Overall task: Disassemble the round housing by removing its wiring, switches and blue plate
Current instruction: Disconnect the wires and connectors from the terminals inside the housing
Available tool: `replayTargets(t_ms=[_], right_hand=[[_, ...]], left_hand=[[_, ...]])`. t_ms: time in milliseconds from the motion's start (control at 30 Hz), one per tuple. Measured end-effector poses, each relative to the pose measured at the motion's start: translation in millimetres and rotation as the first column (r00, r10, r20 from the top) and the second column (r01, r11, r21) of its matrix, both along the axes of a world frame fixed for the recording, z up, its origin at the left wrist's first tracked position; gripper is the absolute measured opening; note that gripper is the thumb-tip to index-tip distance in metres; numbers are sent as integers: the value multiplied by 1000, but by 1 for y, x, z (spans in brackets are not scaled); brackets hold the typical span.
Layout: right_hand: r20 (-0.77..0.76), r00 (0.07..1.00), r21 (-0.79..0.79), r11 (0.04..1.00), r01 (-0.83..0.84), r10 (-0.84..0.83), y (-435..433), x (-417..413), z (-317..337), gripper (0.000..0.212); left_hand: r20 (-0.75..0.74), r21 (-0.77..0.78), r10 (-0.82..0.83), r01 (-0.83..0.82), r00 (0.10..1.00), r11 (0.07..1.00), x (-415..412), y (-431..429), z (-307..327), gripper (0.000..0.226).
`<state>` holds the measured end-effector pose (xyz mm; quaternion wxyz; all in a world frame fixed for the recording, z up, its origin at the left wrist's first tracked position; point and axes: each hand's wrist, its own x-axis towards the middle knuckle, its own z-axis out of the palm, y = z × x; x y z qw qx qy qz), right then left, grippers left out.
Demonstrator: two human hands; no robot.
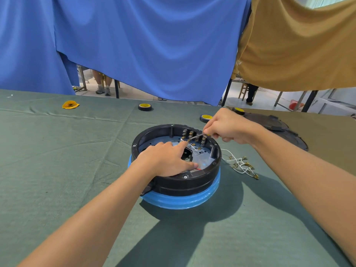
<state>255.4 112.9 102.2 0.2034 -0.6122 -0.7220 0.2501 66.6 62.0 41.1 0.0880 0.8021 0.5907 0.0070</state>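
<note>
Resting mid-table on the green cloth (pixel 57 151), the round housing (pixel 176 182) holds the left hand (pixel 165 158), fingers spread over the blue plate (pixel 204 160). The right hand (pixel 229 128) pinches a thin metal tool (pixel 196 136) at the far-side switches (pixel 193 134). Loose white wiring (pixel 240 164) lies just right.

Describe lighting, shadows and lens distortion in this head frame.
Head view: bright light from upper right casts hard shadows of the round housing and forearms onto the green tablecloth; wide-angle bending at the table edge and curtains; focus sharp, glare on the blue plate.
</note>
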Motion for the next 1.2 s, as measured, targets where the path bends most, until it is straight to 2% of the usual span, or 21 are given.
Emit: replayTargets(t_ms=[33, 100, 200, 300, 400, 500, 567, 633, 700, 867, 933, 1067, 1200], right_hand=[[-116, 992, -98, 995, 32, -44, 3, 3, 1, 17], [-248, 960, -249, 966, 70, -133, 8, 8, 4, 21], [-321, 917, -409, 908, 90, -236, 13, 11, 6, 20], [-334, 900, -470, 877, 97, -279, 16, 12, 7, 18], [-296, 927, -396, 913, 103, -232, 14, 11, 7, 20], [-184, 976, -181, 980, 83, -117, 7, 7, 2, 17], [-13, 999, -4, 999, 48, -48, 1, 3, -1, 16], [215, 977, 158, 987, -35, 0, -4, -1, -3, 21], [329, 943, 238, 963, -123, 39, -8, -5, -8, 24], [243, 969, 254, 961, -113, 49, -15, -1, -20, 24], [140, 990, 222, 973, -60, 29, -15, 3, -23, 22], [-138, 990, 56, 998, 20, -12, -12, 7, -22, 18], [-150, 989, 31, 1000, 7, -2, -12, 8, -20, 18]], left_hand=[[-1, 3, 3, -2, 1000, 1000, 0, 0, 0, 88], [-5, 5, 5, -5, 1000, 1000, 0, 0, 0, 88], [-7, 1, 2, -2, 1000, 1000, -1, 0, 0, 88], [-7, -1, 0, 0, 1000, 1000, -2, -1, 0, 89], [-6, 0, 0, 0, 1000, 1000, -1, 0, 0, 88], [2, 1, -1, 1, 1000, 1000, -1, 1, 0, 89], [11, 0, -1, 1, 1000, 1000, -2, 2, 0, 88], [16, 5, -1, 1, 1000, 1000, -2, 1, 0, 88], [15, 8, -1, 1, 1000, 1000, -2, 1, 0, 87], [16, 10, -2, 2, 1000, 1000, -1, 1, -1, 86], [14, 13, -1, 1, 1000, 1000, -1, 2, -1, 87], [15, 21, 1, -1, 1000, 1000, -1, 2, -4, 86], [22, 21, 4, -5, 1000, 1000, -2, 3, -4, 87]])
